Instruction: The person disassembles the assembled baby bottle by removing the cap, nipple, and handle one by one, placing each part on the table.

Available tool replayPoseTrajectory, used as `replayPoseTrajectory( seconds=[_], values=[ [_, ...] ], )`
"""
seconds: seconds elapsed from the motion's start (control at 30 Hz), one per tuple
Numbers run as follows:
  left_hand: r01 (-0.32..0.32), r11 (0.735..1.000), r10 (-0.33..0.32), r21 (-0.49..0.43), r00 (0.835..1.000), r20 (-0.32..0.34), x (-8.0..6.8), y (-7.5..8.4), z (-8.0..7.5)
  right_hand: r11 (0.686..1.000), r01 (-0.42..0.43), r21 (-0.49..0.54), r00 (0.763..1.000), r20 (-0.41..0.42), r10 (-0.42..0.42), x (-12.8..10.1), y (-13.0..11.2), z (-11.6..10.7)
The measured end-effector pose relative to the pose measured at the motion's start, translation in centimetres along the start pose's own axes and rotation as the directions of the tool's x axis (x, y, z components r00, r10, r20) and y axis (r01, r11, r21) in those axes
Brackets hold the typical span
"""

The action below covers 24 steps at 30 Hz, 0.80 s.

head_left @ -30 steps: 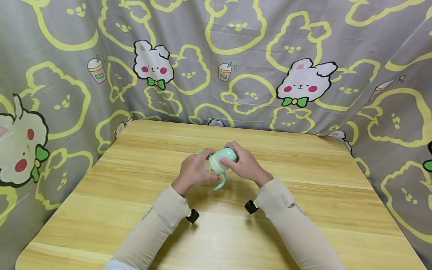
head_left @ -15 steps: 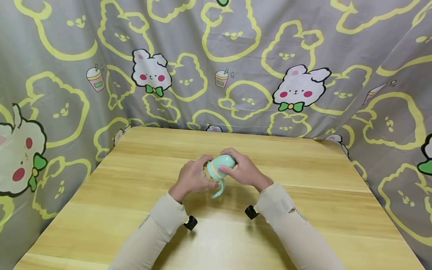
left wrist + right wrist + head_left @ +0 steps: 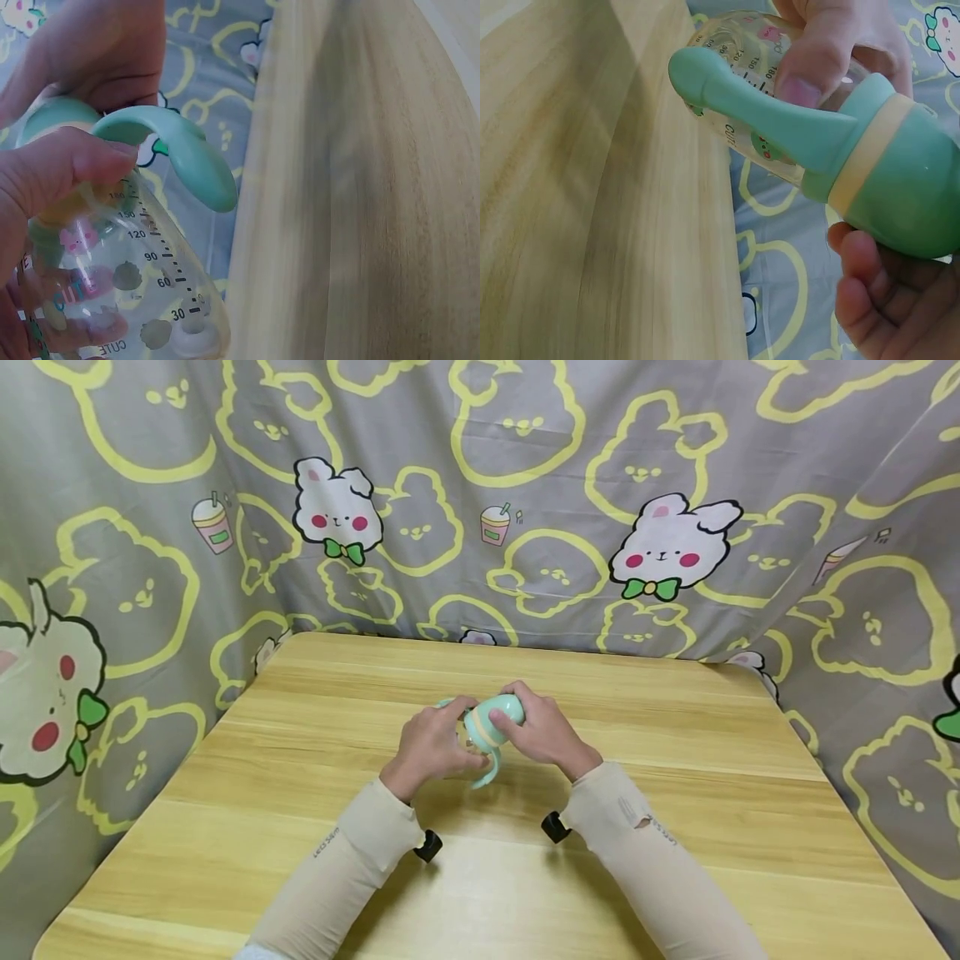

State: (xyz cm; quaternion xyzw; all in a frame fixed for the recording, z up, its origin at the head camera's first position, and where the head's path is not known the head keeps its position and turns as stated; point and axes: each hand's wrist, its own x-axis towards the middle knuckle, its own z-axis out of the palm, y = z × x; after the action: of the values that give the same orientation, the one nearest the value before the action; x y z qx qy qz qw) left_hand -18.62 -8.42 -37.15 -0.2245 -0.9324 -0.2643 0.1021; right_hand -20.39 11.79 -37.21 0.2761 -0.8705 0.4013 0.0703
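Observation:
A baby bottle (image 3: 486, 732) with a clear, printed body (image 3: 127, 292), mint green handles (image 3: 757, 112) and a mint green cap (image 3: 911, 191) is held just above the middle of the wooden table (image 3: 675, 827). My left hand (image 3: 433, 745) grips the clear body (image 3: 742, 52), thumb pressed on its side. My right hand (image 3: 542, 732) wraps round the green cap (image 3: 501, 712), fingers curled over its top. One curved handle (image 3: 487, 770) hangs down between the hands. Measuring marks run down the body in the left wrist view.
A grey cloth (image 3: 525, 502) printed with yellow and white rabbits hangs behind and beside the table. Beige sleeves (image 3: 645, 852) cover both forearms, each with a small black camera mount (image 3: 427, 845) under the wrist. The tabletop (image 3: 225, 827) carries nothing else.
Both hands keep the same hold on the bottle. The cap end has tipped slightly between frames, and the head view has shifted a little.

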Motion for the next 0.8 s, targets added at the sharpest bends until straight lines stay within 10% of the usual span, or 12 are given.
replayPoseTrajectory(
  seconds=[0.23, 0.8],
  values=[
    [-0.023, 0.997, 0.024, 0.071, 1.0, -0.013, 0.01, 0.06, -0.03, 0.994, -0.107, 0.025, 0.994, -0.018, 0.108, 0.05, -0.2, 0.25],
    [-0.048, 0.985, 0.052, 0.163, 0.998, -0.018, 0.18, 0.02, -0.57, 0.993, -0.073, 0.098, 0.997, 0.004, 0.073, -0.1, 0.03, 0.37]
  ],
)
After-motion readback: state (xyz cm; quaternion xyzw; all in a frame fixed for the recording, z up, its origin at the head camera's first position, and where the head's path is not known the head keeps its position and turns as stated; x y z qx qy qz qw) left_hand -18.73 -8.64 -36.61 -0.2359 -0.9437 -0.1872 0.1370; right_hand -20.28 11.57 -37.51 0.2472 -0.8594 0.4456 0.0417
